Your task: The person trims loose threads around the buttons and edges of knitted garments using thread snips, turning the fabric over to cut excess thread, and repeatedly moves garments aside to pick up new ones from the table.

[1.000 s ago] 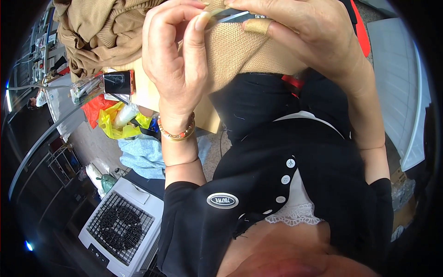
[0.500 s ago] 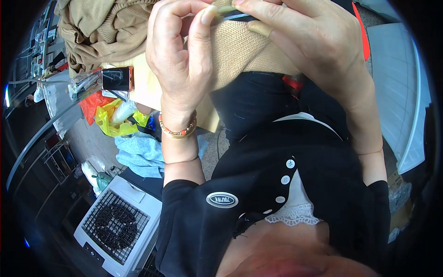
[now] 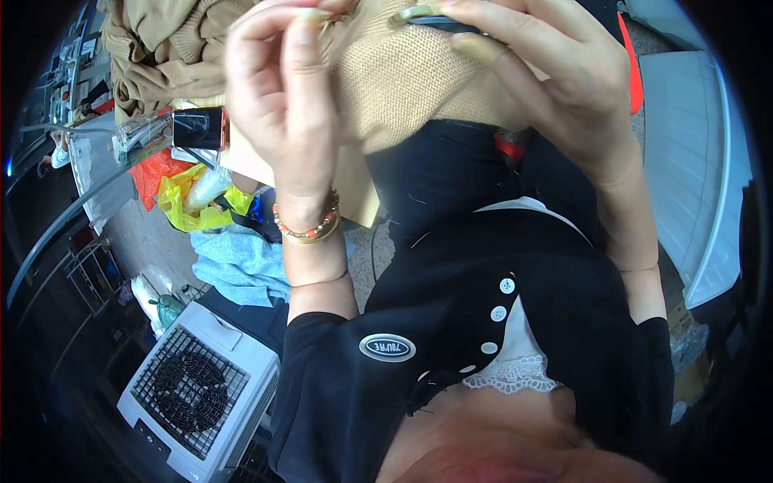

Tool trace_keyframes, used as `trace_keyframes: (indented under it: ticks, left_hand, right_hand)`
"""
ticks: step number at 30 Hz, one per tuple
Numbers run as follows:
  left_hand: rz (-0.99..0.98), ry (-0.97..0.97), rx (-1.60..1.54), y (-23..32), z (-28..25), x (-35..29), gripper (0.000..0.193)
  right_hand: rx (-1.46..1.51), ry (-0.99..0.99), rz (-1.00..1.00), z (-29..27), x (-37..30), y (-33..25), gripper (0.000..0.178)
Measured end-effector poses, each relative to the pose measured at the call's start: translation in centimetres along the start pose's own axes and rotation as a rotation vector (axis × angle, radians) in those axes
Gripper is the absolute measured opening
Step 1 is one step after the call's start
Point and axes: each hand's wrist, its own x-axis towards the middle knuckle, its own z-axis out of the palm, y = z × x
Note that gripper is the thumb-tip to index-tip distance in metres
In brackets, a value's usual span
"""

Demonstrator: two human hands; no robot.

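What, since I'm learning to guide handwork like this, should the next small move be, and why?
Probably bring the left hand closer to the slim dark tool and steady the tan knit beside it. The right hand holds the tool over the knit, while the left hand is apart from it, off to the left, too blurred to tell whether it pinches anything.

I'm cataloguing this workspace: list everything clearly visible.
knitted fabric: 1, tan, top centre
slim tool: 1, dark, top centre
garment pile: 1, brown, upper left
phone-like device: 1, black, left
tabletop: 1, pale yellow, left
plastic bags: 2, red and yellow, left
cloth: 1, light blue, left
fan unit: 1, white, lower left
panel: 1, whitish, right
narrow object: 1, red, upper right
beaded bracelet: 1, orange, left wrist
buttoned top: 1, black, lower centre
left hand, right hand: 2, bare, upper centre
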Motion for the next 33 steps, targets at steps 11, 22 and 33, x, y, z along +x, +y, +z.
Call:
trace_keyframes:
  ticks: [11,22,33]
  left_hand:
    - [-0.428,0.117,0.098,-0.4,-6.5,-4.9,0.012]
    - [-0.249,-0.022,0.41,2.8,-3.1,-7.1,0.028]
    - [-0.07,0.101,0.418,2.5,-3.1,-7.3,0.009]
  right_hand:
    - [0.211,0.098,0.109,0.4,-2.9,3.3,0.032]
    - [0.261,0.024,-0.104,1.6,-1.8,1.8,0.036]
    - [0.189,-0.192,-0.246,2.4,-1.0,-0.1,0.044]
